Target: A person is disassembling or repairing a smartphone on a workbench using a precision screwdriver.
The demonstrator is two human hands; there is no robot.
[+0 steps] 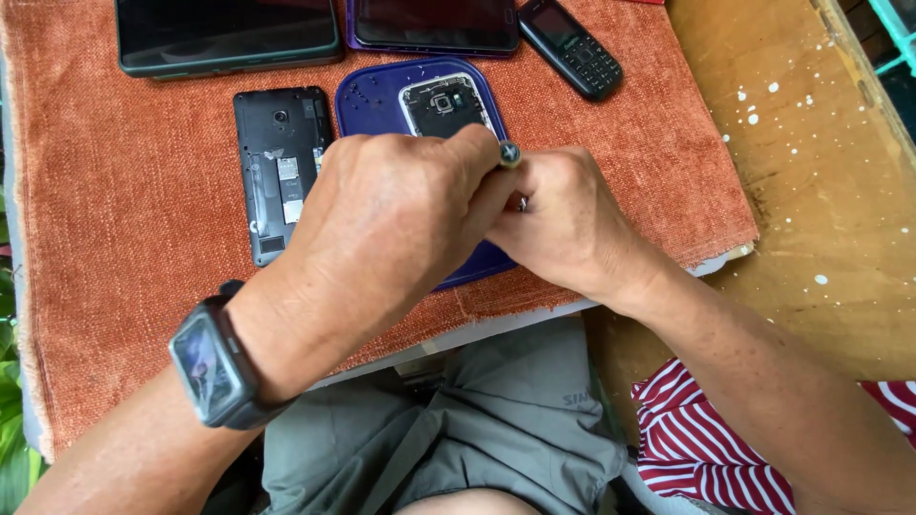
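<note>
Opened phone (445, 103) — back cover off, camera and circuitry bare — lies on a blue tray (372, 105) just beyond the knuckles, mostly hidden under both hands. The right hand (568, 219) is closed around a slim screwdriver (510, 154), whose rounded metal cap shows at the top of the grip; the left hand (382, 224) folds over it, fingertips pinched at the cap. To do this well, I judge the tool should stand upright with light downward pressure — slipping could scar the board. Left of the grip lies a second opened phone (281, 172); farther out, a keypad phone (571, 46) on the orange cloth (114, 191).
</note>
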